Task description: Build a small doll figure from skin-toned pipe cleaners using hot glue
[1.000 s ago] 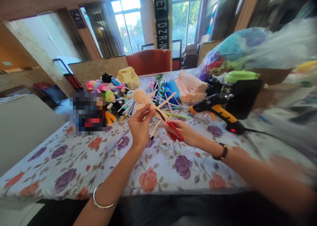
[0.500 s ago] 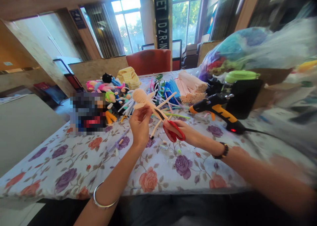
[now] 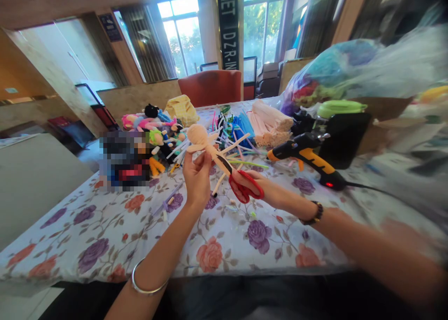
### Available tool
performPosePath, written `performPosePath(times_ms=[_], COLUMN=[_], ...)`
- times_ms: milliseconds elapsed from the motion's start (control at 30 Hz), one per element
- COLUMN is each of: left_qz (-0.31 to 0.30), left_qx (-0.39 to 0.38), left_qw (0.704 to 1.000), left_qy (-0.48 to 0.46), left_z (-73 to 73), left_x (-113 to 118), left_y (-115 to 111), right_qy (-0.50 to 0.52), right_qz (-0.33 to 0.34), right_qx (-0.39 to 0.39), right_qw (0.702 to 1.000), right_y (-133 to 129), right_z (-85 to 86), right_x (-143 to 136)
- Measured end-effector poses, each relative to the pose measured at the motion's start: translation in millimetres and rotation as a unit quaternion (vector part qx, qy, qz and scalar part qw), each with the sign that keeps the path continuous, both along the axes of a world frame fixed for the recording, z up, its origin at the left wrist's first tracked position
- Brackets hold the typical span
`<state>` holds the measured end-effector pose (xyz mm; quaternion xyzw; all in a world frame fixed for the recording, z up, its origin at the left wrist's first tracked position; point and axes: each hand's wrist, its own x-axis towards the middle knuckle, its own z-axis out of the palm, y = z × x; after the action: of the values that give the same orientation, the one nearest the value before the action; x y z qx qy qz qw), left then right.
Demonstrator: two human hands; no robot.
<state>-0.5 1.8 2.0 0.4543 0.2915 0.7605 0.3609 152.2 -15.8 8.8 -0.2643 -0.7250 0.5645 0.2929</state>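
Note:
Between the fingers of my left hand (image 3: 198, 175) is a cream-coloured doll (image 3: 198, 136) made of fuzzy stems, with a round head and thin limbs. My right hand (image 3: 268, 189) is closed round the red handles of a pair of scissors (image 3: 245, 187). The dark blades reach up to the doll's body, just right of my left fingertips; whether they are closed on a stem I cannot make out. One thin doll leg with a black tip hangs down below the blades.
A black and orange glue gun (image 3: 308, 156) with a lit red light stands at right, its cord trailing right. Behind lie loose coloured pipe cleaners (image 3: 241, 128), a peach bundle (image 3: 269, 121) and finished dolls (image 3: 157, 138). Small scraps dot the flowered tablecloth (image 3: 147, 236).
The doll's head and upper body have shifted slightly in my left fingers. The scissor handles have moved a little and look slightly wider apart.

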Motion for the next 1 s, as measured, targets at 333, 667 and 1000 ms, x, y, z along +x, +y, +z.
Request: performPosePath(times_ms=[333, 667, 1000], left_qz=[0.03, 0.038, 0.041], left_qx=[0.002, 0.017, 0.013], left_qw=[0.999, 0.999, 0.998], left_qy=[0.013, 0.025, 0.034], left_z=[0.0, -1.6, -3.5], left_x=[-1.2, -0.9, -1.1], left_y=[0.5, 0.3, 1.0], right_qy=[0.008, -0.022, -0.022], right_qz=[-0.007, -0.029, -0.059], right_qx=[-0.003, 0.011, 0.014], right_qw=[1.0, 0.999, 0.998], right_y=[4.0, -1.8, -4.9], right_z=[-6.6, 0.3, -1.9], right_x=[0.8, -0.5, -3.7])
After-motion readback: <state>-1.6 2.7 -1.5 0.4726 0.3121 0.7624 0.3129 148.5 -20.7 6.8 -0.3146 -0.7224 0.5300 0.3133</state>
